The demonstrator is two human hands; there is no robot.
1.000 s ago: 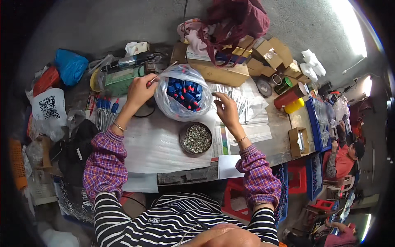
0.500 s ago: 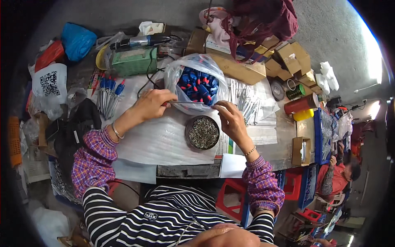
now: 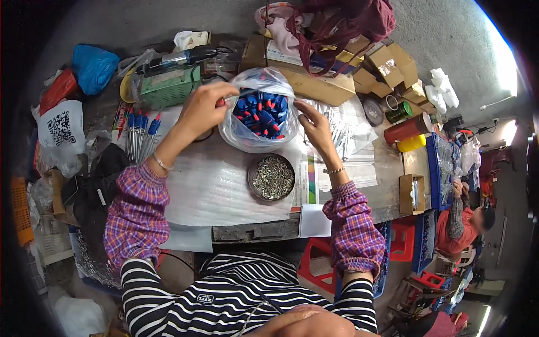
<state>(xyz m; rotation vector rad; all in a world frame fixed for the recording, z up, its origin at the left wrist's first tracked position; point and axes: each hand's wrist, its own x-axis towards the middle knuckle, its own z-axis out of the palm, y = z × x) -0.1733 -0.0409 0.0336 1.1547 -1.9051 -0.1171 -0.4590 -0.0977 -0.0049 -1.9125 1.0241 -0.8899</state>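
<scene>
A clear plastic bag (image 3: 229, 132) full of blue handles with red tips (image 3: 259, 115) stands on the table in front of me. At its left rim my left hand (image 3: 203, 111) is closed on a thin tool with a red end; the rest of the tool is hard to make out. My right hand (image 3: 315, 124) is at the opposite rim, thumb and fingers pinched at the bag's edge. On the near side of the bag sits a round dark bowl (image 3: 251, 185) of small metal pieces. Blue-handled screwdrivers (image 3: 140, 135) lie bunched on the left, metal shafts toward me.
Thin metal rods (image 3: 343, 126) lie right of my right hand. Behind the bag are a green metal box (image 3: 168, 87) and a long cardboard box (image 3: 320, 87). A small open carton (image 3: 412, 194) stands at the table's right end. Another person (image 3: 457, 227) sits farther right.
Both hands have moved away from me, up along the bag's sides. The thin tool, held across the bag's near rim before, is now at its far left. The bag's mouth looks wider.
</scene>
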